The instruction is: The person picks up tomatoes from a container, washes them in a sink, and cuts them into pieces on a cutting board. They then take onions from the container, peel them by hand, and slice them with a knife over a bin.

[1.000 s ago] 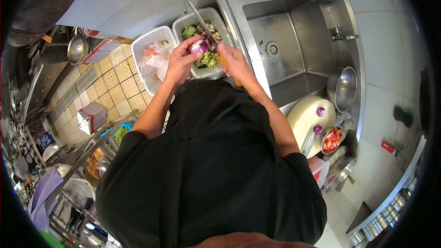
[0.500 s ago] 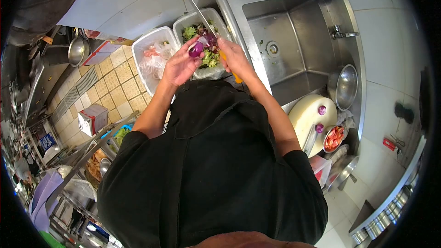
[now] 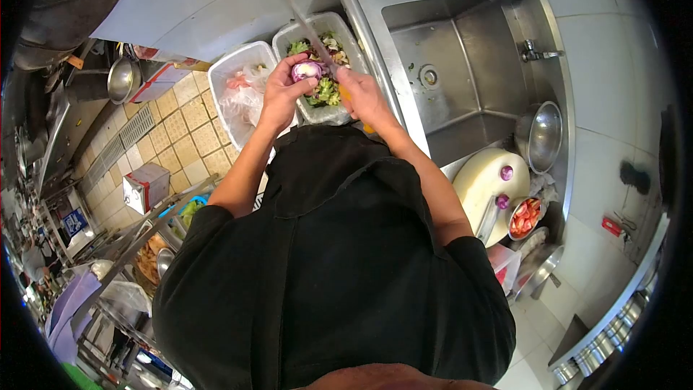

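A purple onion [image 3: 307,71] with a pale cut face is held in my left hand [image 3: 283,94], fingers curled round it. My right hand [image 3: 363,100] grips the orange handle of a long knife [image 3: 303,23], whose blurred blade points up and to the left. Both hands are above a grey bin [image 3: 348,42] that holds green leaves and purple and pale scraps. To its left stands a white bin [image 3: 222,79] with crumpled clear plastic inside.
At the right is a steel sink [image 3: 447,112] with a tap [image 3: 540,53]. Below it, a round cutting board [image 3: 469,188] bears onion pieces and a cleaver, beside a bowl of red pieces [image 3: 525,218]. A steel bowl [image 3: 544,137] leans at the sink's edge.
The onion has turned so its pale cut face shows, and my left fingers have closed round it. My right hand and the knife have shifted slightly; the blade now looks blurred.
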Available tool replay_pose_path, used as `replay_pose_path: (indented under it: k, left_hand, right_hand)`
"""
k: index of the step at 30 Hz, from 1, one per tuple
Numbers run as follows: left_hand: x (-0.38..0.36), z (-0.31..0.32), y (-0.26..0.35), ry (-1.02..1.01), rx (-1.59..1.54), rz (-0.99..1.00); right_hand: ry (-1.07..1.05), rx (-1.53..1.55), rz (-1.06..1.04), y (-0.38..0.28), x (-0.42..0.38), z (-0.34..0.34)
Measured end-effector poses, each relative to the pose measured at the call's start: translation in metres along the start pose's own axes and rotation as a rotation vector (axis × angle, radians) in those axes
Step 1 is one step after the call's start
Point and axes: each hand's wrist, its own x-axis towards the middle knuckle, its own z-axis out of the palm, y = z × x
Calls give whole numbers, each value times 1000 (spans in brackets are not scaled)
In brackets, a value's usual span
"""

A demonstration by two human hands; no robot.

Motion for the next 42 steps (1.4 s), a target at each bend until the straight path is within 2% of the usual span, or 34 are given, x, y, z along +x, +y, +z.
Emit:
replay_pose_path:
  k: [6,9,12,15,18,20,23,24,27,33,36,39,42]
  left_hand:
    - [-5,-22,0,-226,-276,-151]
    - [-6,-27,-4,-285,-356,-168]
    - [-11,-25,0,-302,-428,-184]
    - [-13,-15,12,-358,-489,-239]
    - [-1,-18,0,-209,-445,-202]
    - [9,-14,-6,-70,-208,-123]
    - [15,0,2,83,113,-33]
    - [15,2,3,76,111,-14]
    - [17,1,2,53,100,-11]
    - [8,10,5,121,137,-48]
    - [3,10,18,97,251,-118]
    - [3,1,18,13,172,-82]
    - [1,-6,15,-6,164,-67]
  right_hand:
    - [-3,8,41,-9,3,2]
    - [-1,-49,36,-3,11,5]
    - [120,-94,-5,-6,14,7]
    - [69,-130,88,-8,19,-11]
    - [27,-84,90,-10,17,-6]
    - [55,-250,-112,4,26,-5]
    - [51,-401,-273,9,25,-4]
    - [43,-437,-302,4,19,-2]
    - [-10,-647,-207,-16,4,-2]
    - [18,-708,-154,-21,-5,1]
    - [71,-443,-302,6,6,0]
    - [1,-309,-214,2,5,-1]
    - [16,-274,-230,4,4,4]
